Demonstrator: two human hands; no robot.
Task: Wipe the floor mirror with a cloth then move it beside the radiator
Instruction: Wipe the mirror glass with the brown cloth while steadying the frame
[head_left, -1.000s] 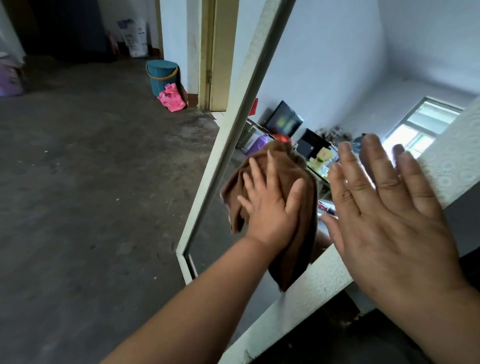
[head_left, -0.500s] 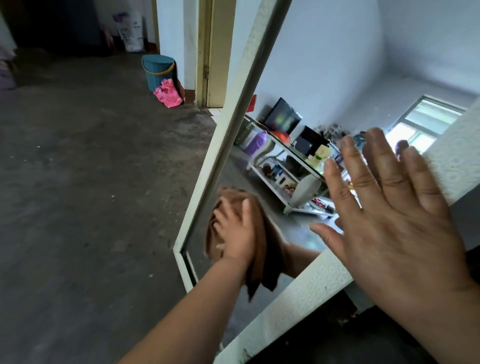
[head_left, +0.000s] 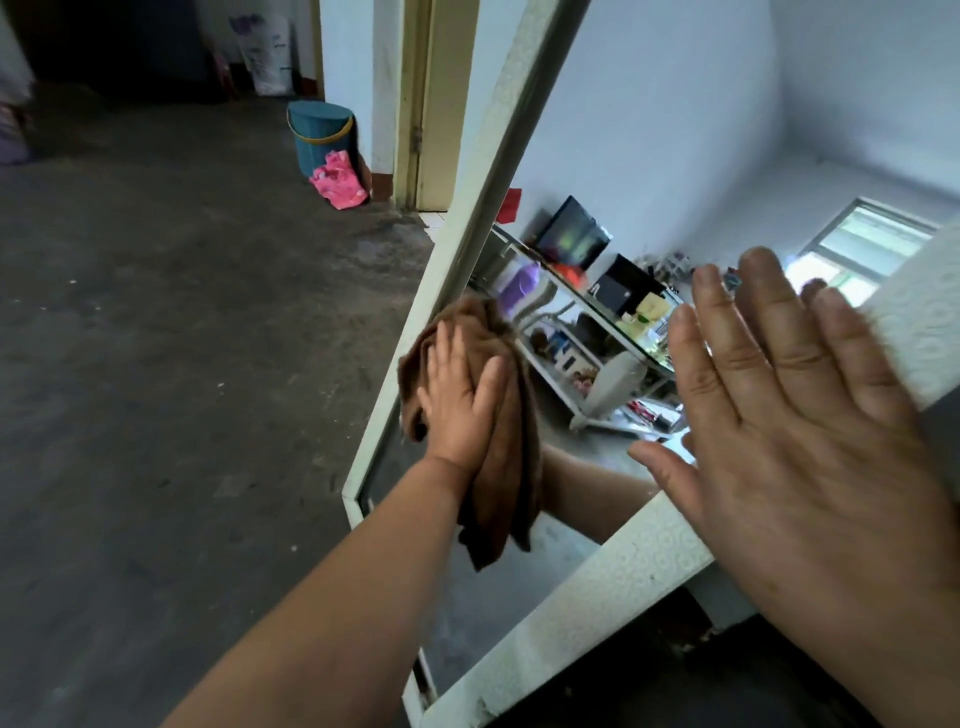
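In the head view, a brown cloth (head_left: 498, 452) is pressed flat against the glass of the floor mirror (head_left: 639, 156) by the left hand (head_left: 460, 395), just inside the mirror's left frame edge; the grip is a spread palm on the cloth. The right hand (head_left: 800, 447), open and holding nothing, is laid against the mirror's right frame edge. The mirror is tilted, its long axis running away from the hands, white-framed, with a cluttered shelf reflected. No radiator is seen.
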